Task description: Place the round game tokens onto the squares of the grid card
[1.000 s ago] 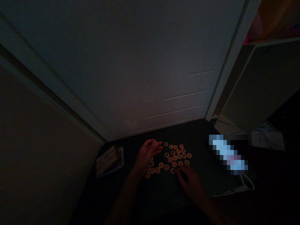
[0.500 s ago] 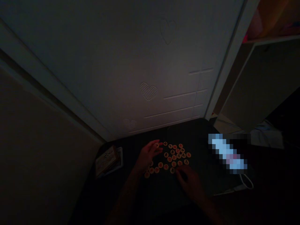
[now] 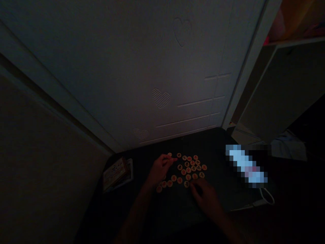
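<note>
Round pale xiangqi pieces (image 3: 188,170) with red or dark characters lie face up in a loose cluster on the dark tabletop (image 3: 175,210). My left hand (image 3: 161,168) is over the left side of the cluster, fingers stretched forward, covering some pieces. Just past its fingers lies one xiangqi piece (image 3: 169,155). My right hand (image 3: 204,193) rests at the front right of the cluster with curled fingers. Its fingertips are beside a dark-marked piece (image 3: 187,184); whatever they may hold is hidden.
A box-like stack with a printed lid (image 3: 115,173) sits at the table's left end. A bright pixelated object (image 3: 246,166) lies on the right, near a white cable loop (image 3: 267,196). A white panel with embossed hearts (image 3: 161,98) rises behind the table.
The fingers of my left hand have come down and closer together. The piece by its fingertips now lies slightly farther back. My right hand stays put.
</note>
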The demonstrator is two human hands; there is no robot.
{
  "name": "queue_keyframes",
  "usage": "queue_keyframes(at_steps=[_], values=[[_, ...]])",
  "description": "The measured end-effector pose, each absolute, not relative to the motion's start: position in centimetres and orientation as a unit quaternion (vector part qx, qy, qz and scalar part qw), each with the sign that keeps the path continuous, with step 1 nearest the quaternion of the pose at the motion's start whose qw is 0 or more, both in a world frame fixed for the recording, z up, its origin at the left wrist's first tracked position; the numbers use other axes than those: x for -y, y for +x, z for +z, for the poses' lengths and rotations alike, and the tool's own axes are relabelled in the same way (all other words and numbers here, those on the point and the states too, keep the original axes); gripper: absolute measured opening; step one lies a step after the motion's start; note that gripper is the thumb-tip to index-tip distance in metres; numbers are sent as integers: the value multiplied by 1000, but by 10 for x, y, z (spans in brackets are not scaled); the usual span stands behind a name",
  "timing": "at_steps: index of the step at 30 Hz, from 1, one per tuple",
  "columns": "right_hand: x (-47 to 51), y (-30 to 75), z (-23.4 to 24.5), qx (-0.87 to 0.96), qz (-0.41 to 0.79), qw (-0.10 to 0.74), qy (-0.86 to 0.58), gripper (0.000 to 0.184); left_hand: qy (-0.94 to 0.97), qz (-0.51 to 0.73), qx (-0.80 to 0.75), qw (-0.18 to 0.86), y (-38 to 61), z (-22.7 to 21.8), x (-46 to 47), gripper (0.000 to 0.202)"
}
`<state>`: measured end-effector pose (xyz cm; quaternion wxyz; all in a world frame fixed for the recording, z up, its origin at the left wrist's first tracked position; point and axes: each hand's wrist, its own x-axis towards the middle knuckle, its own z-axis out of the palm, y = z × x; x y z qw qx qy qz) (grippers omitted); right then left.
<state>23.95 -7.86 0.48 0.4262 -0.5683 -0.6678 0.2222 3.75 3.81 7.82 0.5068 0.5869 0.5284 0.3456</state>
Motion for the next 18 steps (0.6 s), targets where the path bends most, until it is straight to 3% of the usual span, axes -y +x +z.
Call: queue_keyframes(at_steps=[18], values=[[79, 239, 3, 668, 207, 436, -566, 15, 599, 365, -488, 519, 36, 65, -39, 47]])
